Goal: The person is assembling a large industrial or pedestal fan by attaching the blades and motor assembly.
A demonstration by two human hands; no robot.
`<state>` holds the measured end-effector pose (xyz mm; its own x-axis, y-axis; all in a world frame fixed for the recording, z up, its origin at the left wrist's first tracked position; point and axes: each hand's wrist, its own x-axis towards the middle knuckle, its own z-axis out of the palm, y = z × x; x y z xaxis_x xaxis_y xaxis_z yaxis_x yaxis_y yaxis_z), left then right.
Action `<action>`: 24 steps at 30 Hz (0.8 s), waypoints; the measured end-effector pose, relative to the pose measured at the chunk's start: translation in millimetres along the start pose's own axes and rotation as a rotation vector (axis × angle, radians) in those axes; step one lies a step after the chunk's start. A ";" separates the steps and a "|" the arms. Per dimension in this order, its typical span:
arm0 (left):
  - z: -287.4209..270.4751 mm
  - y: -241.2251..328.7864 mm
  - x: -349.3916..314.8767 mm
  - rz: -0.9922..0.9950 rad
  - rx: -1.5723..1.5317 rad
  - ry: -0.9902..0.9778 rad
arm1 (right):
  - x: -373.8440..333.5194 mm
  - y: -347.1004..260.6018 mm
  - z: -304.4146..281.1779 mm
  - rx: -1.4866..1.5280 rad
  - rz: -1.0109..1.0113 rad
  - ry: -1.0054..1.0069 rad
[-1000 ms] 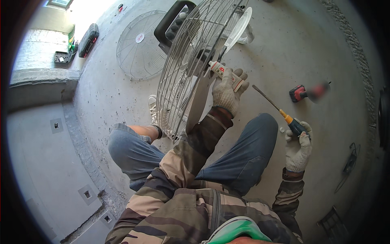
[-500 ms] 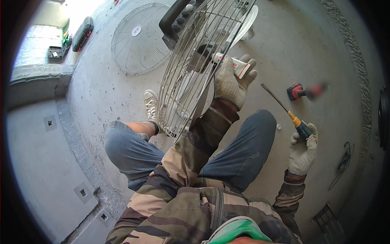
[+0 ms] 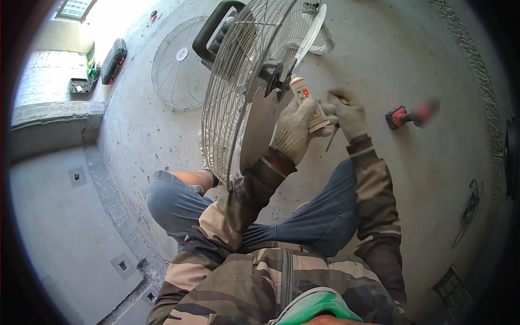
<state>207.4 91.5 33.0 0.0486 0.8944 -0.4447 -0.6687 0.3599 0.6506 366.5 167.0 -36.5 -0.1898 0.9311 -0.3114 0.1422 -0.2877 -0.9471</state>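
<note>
Gloved in white knit, my left hand (image 3: 292, 129) grips a white tube (image 3: 301, 92) with red and black markings, tilted, its top close to the motor hub of the fan. The fan (image 3: 242, 108) stands at my knees, its wire cage toward my left and a pale blade (image 3: 312, 35) at the far side. My right hand (image 3: 351, 118), gloved too and smeared by motion, is close beside the tube's lower end. It is closed around a screwdriver (image 3: 332, 138), whose thin shaft points down toward me; most of its handle is hidden by the fingers.
A round wire fan grille (image 3: 176, 81) lies on the concrete floor beyond the fan. At right lies a red and black power tool (image 3: 400, 117), partly blurred. A dark tool case (image 3: 114, 61) and an open box (image 3: 80, 85) lie far left. A dark corded item (image 3: 470, 208) lies far right.
My right hand has come in from the right to beside the tube, and the screwdriver has swung from pointing away to pointing down toward me. My left hand has drawn the tube slightly nearer.
</note>
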 end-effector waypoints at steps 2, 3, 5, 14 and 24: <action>6.0 9.2 -9.4 0.026 0.202 -0.034 | 23.5 28.0 26.4 0.207 0.087 -0.180; 9.8 13.9 -14.3 0.040 0.304 -0.051 | 31.6 41.3 35.3 0.364 0.190 -0.268; 17.2 22.3 -27.6 0.077 0.375 -0.104 | 47.5 65.8 56.5 0.446 0.231 -0.279; -11.3 83.5 -68.7 0.346 0.777 -0.113 | 91.5 148.2 26.6 0.458 0.292 -0.092; -53.4 115.7 -60.8 0.452 0.846 0.094 | 41.3 47.2 -6.7 0.121 0.409 -0.313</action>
<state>87.4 64.5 102.4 -0.1666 0.9837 -0.0672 0.1487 0.0924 0.9846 371.9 193.4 -93.5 -0.4258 0.6313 -0.6482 0.1559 -0.6545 -0.7398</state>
